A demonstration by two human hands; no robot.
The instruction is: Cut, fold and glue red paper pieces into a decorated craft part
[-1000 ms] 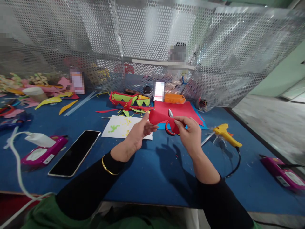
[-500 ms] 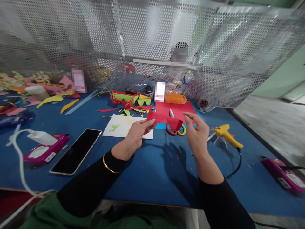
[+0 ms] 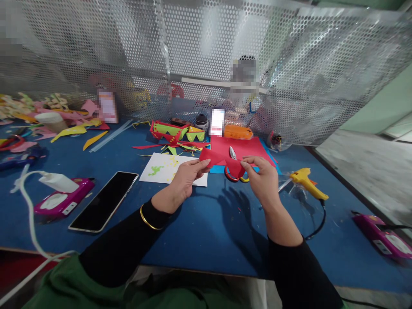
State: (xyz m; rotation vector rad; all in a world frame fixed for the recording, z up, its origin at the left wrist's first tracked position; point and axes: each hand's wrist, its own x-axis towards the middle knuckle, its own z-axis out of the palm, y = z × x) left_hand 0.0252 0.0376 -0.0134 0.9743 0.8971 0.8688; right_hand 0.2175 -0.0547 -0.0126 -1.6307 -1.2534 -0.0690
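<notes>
A cut piece of red paper (image 3: 235, 168) with a notched lower edge is held up over the table. My left hand (image 3: 183, 179) pinches its left end between thumb and fingers. At the paper's right end, my right hand (image 3: 264, 179) is closed in a pinch on the corner. Behind it lie scissors (image 3: 232, 152) with one red and one yellow handle loop, partly covered by the paper. They rest on red sheets (image 3: 257, 151) with blue paper (image 3: 217, 170) beneath. A white card (image 3: 156, 169) with green and yellow dots lies by my left hand.
Red and green paper glasses (image 3: 169, 131) stand among paper scraps at the back. A phone (image 3: 104, 201) and a purple power socket (image 3: 64, 197) lie left. A yellow glue gun (image 3: 302, 178) lies right. Perforated metal mesh (image 3: 206, 47) rises behind the table.
My right hand has moved left and now pinches the red paper's right end, where it was apart before. My left hand keeps its hold.
</notes>
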